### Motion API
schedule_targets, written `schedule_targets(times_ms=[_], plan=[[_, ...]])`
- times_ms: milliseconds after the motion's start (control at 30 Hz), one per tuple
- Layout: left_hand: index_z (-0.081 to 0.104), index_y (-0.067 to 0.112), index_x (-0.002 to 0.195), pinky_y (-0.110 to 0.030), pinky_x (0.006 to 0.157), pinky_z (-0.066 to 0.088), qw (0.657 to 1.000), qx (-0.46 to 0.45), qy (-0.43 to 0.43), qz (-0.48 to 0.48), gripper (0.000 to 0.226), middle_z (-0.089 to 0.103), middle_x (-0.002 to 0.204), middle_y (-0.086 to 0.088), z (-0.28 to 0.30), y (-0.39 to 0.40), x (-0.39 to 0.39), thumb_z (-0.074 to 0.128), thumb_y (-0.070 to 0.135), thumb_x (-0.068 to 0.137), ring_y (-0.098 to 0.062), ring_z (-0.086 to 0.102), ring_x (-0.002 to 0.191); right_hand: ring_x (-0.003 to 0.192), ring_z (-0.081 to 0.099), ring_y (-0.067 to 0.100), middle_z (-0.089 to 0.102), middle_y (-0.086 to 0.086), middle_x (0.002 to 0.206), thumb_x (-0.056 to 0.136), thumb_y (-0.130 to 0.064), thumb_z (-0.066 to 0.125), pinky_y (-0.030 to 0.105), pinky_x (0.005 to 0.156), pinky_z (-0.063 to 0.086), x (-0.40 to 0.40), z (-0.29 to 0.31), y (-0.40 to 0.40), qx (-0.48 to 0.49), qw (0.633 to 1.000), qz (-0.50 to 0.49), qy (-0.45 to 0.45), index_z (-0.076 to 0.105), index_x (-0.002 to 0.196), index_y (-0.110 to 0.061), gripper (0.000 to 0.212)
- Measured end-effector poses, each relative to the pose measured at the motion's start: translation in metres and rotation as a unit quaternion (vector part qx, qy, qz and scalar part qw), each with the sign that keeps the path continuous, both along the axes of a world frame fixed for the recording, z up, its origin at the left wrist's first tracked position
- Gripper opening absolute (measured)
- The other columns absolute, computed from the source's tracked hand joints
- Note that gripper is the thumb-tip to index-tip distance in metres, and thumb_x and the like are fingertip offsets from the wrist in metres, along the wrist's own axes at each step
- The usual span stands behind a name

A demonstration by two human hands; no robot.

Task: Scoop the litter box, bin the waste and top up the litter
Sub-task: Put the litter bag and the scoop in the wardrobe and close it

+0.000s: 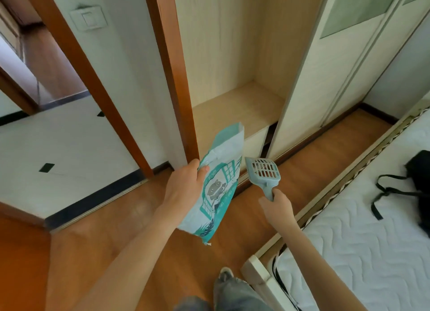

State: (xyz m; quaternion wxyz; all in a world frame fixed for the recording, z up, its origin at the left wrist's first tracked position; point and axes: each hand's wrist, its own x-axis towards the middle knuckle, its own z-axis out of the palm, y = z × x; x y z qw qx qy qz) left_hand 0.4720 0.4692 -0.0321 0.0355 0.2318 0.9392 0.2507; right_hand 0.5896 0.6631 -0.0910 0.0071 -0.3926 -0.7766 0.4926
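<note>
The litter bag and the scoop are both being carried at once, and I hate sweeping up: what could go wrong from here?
1. The left hand grips the litter bag only by one edge, and it hangs tilted; if its top is open, litter may spill on the wooden floor.
2. The scoop in the right hand seems to hold some clumps; tipping it could drop them.

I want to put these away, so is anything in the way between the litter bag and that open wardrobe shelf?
Nothing visible. The left hand holds the litter bag in front of the open wardrobe shelf, which shows bare wood. The right hand holds the scoop beside it.
</note>
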Motion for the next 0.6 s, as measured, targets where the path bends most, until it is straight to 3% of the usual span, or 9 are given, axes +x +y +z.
schedule_targets(times_ms=[200,500,600], plan=[[0.048,0.023,0.091,-0.008,0.041,0.038,1.000,0.009,-0.005,-0.022,0.028,0.053,0.076,0.017,0.007,0.058,-0.078,0.035,0.046,0.097,0.000,0.058,0.058,0.058,0.041,0.010,0.044,-0.001,0.069,0.089,-0.008,0.052,0.021,0.050,0.032,-0.075,0.008,0.040,0.016,1.000,-0.005,-0.003,0.041,0.072,-0.016,0.022],[0.047,0.020,0.087,-0.009,0.038,0.033,0.999,0.015,0.020,-0.048,0.028,0.047,0.068,0.015,-0.007,0.125,-0.197,0.034,0.043,0.099,0.002,0.048,0.049,0.055,0.045,0.011,0.049,-0.001,0.069,0.089,-0.007,0.050,0.022,0.046,0.033,-0.183,0.002,0.084,0.101,0.995,-0.009,0.011,0.039,0.076,-0.018,0.020],[0.049,0.020,0.087,-0.012,0.039,0.033,0.998,0.007,0.032,-0.047,0.031,0.056,0.070,0.011,-0.016,0.144,-0.235,0.033,0.043,0.099,-0.001,0.051,0.052,0.056,0.048,0.010,0.052,-0.001,0.071,0.089,-0.007,0.050,0.021,0.046,0.033,-0.221,0.000,0.098,0.115,0.993,-0.013,0.013,0.043,0.082,-0.015,0.013]])
